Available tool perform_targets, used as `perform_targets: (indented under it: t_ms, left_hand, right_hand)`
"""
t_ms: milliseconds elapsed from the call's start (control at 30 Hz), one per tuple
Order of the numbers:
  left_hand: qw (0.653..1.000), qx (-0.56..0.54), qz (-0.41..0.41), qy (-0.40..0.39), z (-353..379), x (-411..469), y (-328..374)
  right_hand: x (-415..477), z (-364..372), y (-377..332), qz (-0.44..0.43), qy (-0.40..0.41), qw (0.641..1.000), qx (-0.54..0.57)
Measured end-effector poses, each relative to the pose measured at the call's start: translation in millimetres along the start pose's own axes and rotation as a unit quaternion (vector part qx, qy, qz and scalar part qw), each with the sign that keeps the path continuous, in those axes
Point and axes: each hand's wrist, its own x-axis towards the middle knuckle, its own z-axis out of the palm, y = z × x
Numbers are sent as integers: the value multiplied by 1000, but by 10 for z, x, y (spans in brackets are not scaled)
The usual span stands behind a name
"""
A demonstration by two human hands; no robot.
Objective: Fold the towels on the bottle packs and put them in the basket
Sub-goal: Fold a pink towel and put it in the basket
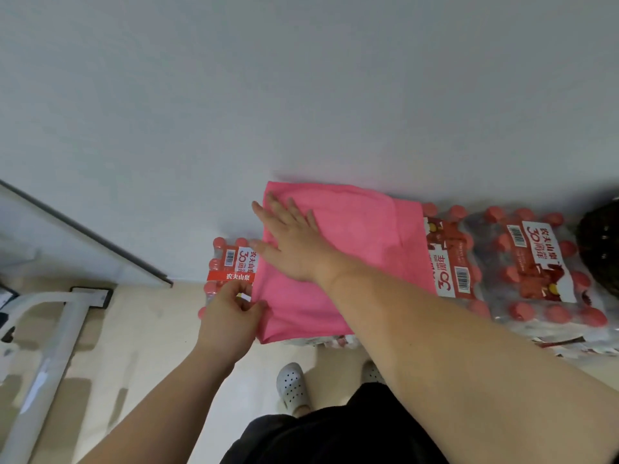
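Observation:
A pink towel (pixel 355 249) lies folded over the shrink-wrapped bottle packs (pixel 542 272) with red caps, set against the white wall. My right hand (pixel 291 239) lies flat on the towel's left part with its fingers straight and spread. At the towel's near left edge, my left hand (pixel 231 316) pinches the cloth between thumb and fingers. A dark basket (pixel 599 242) shows only partly at the right edge of the frame, beyond the packs.
A white metal stand (pixel 60 326) rises from the beige floor at the left. A grey panel (pixel 80 242) leans along the wall above it. My white perforated shoes (pixel 293 386) stand just in front of the packs.

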Motion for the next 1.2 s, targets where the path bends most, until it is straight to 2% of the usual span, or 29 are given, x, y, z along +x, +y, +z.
perform_targets:
  t_ms: [133, 267, 367, 433, 533, 667, 733, 833, 967, 1200]
  left_hand:
    - [1000, 19, 3, -5, -96, 99, -84]
    - [994, 45, 88, 42, -66, 137, 89]
    - [978, 90, 187, 24, 73, 86, 314]
    - [959, 118, 256, 1, 216, 49, 428]
    - [933, 135, 325, -70, 483, -53, 583]
    - [887, 201, 392, -141, 896, -231, 709]
    - [873, 235, 394, -164, 1090, -290, 742]
    - [865, 279, 382, -169, 1315, -372, 820]
    - [874, 331, 332, -128, 1486, -465, 926]
    - [872, 393, 285, -67, 1702, -611, 970]
  right_hand:
    - [-223, -50, 268, 24, 90, 996, -2]
    - [-682, -108, 732, 135, 153, 978, -40]
    - [-1086, -166, 1073, 246, 128, 958, -74]
    - [-1288, -185, 1208, 283, 89, 950, -94]
    - [-1453, -164, 1285, 276, 47, 947, -157]
    - [-1575, -117, 1307, 267, 32, 948, -169]
    - [-1613, -147, 1337, 256, 32, 954, -154]
    - [-1605, -273, 1414, 223, 77, 964, -125]
    - [-1482, -456, 1484, 160, 95, 976, -117]
    - [-1165, -647, 1610, 136, 77, 982, -108]
